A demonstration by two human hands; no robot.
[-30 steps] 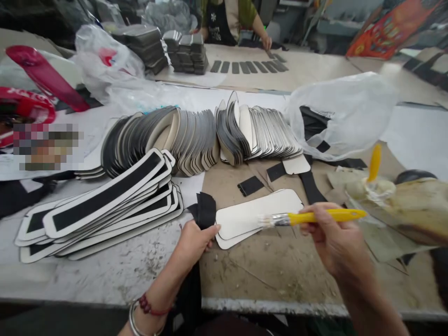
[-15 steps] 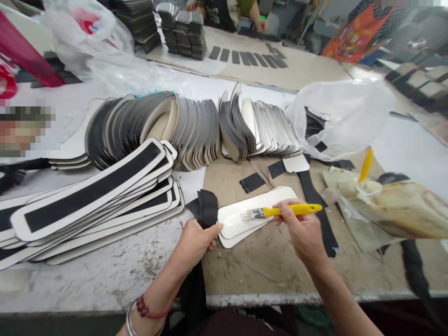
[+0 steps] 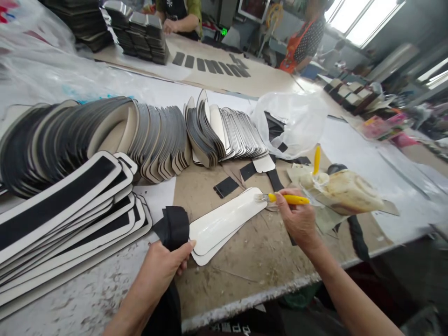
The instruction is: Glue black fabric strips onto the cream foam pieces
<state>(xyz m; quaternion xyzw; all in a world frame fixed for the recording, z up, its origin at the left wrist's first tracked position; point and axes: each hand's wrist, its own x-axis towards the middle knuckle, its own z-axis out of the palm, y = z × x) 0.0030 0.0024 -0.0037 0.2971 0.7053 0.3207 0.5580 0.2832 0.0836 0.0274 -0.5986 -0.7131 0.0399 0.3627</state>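
A long white panel (image 3: 227, 214) with rounded ends lies on the brown board, on top of another white panel (image 3: 213, 252). Its surface has a wet-looking shine. My left hand (image 3: 168, 261) is closed at the near left end, its thumb pressing the panel's corner. A folded black strip (image 3: 176, 227) rises from behind the same hand, which appears to hold it; the fingers underneath are partly hidden. My right hand (image 3: 297, 217) grips a yellow-handled paintbrush (image 3: 290, 199), whose bristles touch the panel's far right end.
White panels with black centres (image 3: 70, 210) are stacked at left. Rows of curved panels (image 3: 157, 140) stand behind. To the right, a second yellow handle (image 3: 317, 161) sticks up from a glue-stained container (image 3: 350, 191). Beyond are a plastic bag (image 3: 290, 126) and co-workers (image 3: 182, 21).
The brush has moved along the white panel from near its middle to the far right end. My view has swung to the right. My left hand still presses the panel's near end.
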